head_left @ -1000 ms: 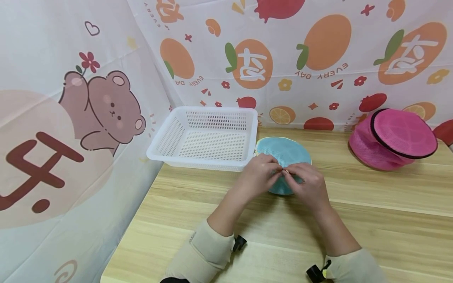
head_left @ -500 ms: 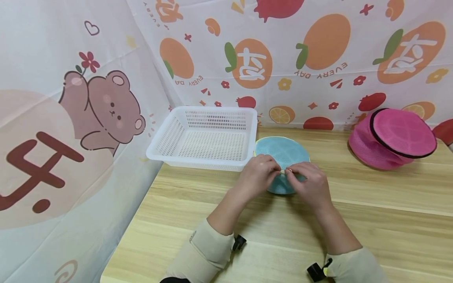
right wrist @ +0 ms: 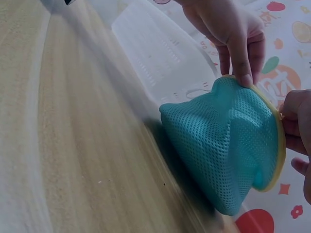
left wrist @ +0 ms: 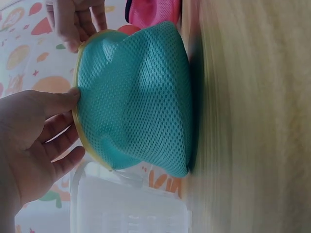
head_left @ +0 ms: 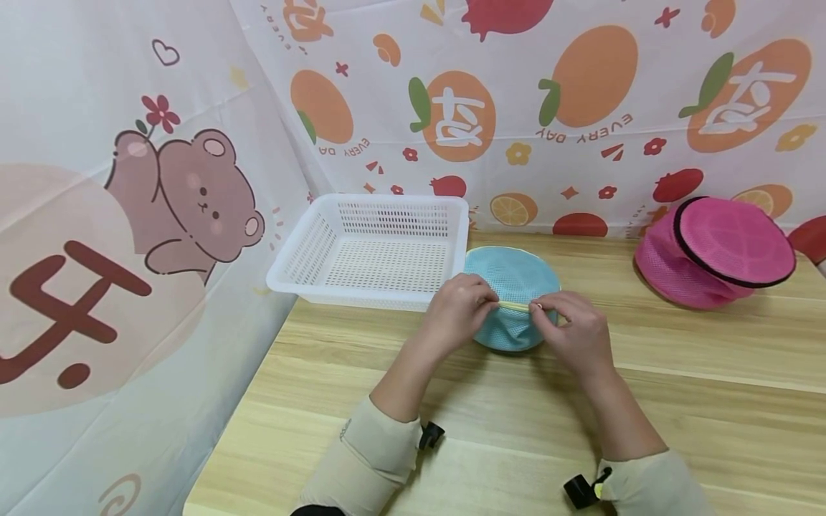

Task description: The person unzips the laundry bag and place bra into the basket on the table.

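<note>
A round turquoise mesh zip bag (head_left: 514, 271) with a yellow zip edge (head_left: 514, 306) stands on the table in the middle of the head view. My left hand (head_left: 457, 309) pinches this edge between thumb and fingertips on the left of the bag's front. On the right, my right hand (head_left: 576, 331) pinches the zip's small pull (right wrist: 281, 116) at the edge. Between the two hands the yellow band runs straight. Below it the mesh side (left wrist: 141, 102) sags in folds in the left wrist view. The bag's inside is hidden.
A white slotted plastic basket (head_left: 371, 299) stands just left of the bag. Farther right sits a pink mesh bag (head_left: 736, 240) with black trim. A printed cloth (head_left: 387, 107) hangs behind the wooden table (head_left: 490, 437), and another covers the left side.
My hands have drawn apart, left hand leftward and right hand rightward with the zip pull. A longer stretch of the yellow edge shows between them, and the bag has shifted slightly left.
</note>
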`<state>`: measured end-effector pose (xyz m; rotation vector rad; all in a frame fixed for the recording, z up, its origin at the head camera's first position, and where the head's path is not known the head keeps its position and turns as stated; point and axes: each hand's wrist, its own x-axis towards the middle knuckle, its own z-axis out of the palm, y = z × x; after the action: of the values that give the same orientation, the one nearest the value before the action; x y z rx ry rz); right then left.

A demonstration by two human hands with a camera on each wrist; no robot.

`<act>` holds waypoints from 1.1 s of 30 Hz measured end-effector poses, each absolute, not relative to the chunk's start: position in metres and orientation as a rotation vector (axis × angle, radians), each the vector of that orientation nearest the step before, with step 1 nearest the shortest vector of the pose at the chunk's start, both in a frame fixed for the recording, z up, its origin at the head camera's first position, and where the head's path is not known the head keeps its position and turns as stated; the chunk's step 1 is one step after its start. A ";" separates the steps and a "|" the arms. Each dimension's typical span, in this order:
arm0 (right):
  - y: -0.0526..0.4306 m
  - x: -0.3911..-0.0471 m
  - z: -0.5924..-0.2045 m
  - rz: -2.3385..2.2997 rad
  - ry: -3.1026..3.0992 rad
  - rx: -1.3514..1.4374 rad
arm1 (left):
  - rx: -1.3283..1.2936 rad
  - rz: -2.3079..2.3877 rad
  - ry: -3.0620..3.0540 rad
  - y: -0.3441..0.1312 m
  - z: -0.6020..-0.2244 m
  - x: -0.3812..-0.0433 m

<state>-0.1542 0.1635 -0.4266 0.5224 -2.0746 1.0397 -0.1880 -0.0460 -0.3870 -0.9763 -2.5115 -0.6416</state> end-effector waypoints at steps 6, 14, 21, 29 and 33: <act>0.162 -0.156 -0.430 1.063 -2.056 0.555 | -1.000 -0.628 -2.529 -0.046 -0.385 -0.187; 0.157 -0.155 -0.434 1.071 -2.059 0.602 | -1.147 -0.589 -2.523 -0.037 -0.385 -0.182; 0.152 -0.153 -0.434 1.060 -2.086 0.623 | -1.170 -0.580 -2.521 -0.032 -0.389 -0.179; 0.154 -0.151 -0.430 1.032 -2.097 0.593 | -1.145 -0.581 -2.533 -0.032 -0.391 -0.180; 0.157 -0.151 -0.428 0.998 -2.082 0.578 | -1.127 -0.602 -2.514 -0.034 -0.391 -0.181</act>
<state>-0.1509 0.1572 -0.4279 0.5782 -2.0820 0.9984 -0.1815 -0.0337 -0.3911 -1.1268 -2.5144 -0.6017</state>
